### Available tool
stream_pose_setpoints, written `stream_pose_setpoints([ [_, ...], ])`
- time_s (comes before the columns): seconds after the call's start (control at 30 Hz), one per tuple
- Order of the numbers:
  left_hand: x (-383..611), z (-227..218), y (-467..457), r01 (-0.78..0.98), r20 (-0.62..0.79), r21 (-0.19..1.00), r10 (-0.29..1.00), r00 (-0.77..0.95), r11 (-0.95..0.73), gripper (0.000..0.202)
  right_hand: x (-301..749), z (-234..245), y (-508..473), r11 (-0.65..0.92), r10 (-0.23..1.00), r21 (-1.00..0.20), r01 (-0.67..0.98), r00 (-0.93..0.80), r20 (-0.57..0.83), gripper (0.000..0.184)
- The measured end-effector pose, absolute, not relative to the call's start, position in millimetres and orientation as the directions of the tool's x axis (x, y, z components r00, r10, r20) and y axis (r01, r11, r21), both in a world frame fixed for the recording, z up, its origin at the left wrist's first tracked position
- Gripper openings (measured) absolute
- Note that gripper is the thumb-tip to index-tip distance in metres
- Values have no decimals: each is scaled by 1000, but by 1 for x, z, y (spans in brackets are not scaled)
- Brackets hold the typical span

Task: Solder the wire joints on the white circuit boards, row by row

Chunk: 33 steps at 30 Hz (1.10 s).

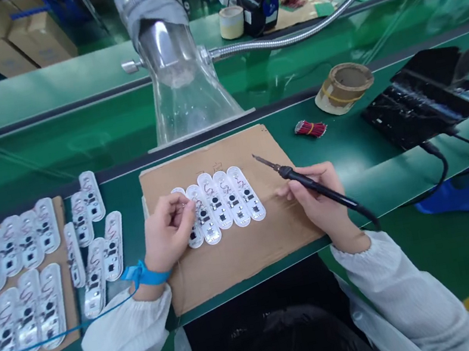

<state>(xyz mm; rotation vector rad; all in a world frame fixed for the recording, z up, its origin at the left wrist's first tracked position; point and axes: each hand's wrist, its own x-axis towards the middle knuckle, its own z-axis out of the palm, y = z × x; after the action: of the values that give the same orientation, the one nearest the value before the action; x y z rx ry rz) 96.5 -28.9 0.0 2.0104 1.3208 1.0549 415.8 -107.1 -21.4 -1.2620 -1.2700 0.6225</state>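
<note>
A row of several white oval circuit boards (225, 201) lies on a brown cardboard sheet (246, 240) in front of me. My left hand (167, 233) rests on the left end of the row, fingers pinched on something I cannot make out. A blue wrist strap (145, 274) circles that wrist. My right hand (320, 196) grips a black soldering iron (308, 183) like a pen. Its tip points up and left, held clear of the boards to the right of the row.
Many more white boards (29, 272) lie at the left, some on a second cardboard. A clear fume hood (182, 82) with a metal hose stands behind. A tape roll (344, 88), red wires (310, 128) and a black soldering station (424, 96) sit right. Another person works across the belt.
</note>
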Motion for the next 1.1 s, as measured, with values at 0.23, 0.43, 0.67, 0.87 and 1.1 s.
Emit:
stream_pose_setpoints([
  [0.23,94,0,-32,565,303,716,912,276,-409,7,422,-17,-105,230,887,-950,210,357,294,26],
  [0.43,95,2,-34,573,337,689,896,288,-443,4,420,-13,-105,169,917,-950,261,312,249,28],
  [0.67,94,3,-35,602,329,670,901,283,-434,3,421,-14,-108,151,930,-948,278,284,232,25],
  [0.87,95,4,-36,607,300,669,903,306,-428,4,420,-12,-107,145,933,-944,296,277,230,25],
  [1.1,96,1,-37,592,304,658,883,358,-466,2,421,-14,-107,138,936,-945,298,274,223,27],
])
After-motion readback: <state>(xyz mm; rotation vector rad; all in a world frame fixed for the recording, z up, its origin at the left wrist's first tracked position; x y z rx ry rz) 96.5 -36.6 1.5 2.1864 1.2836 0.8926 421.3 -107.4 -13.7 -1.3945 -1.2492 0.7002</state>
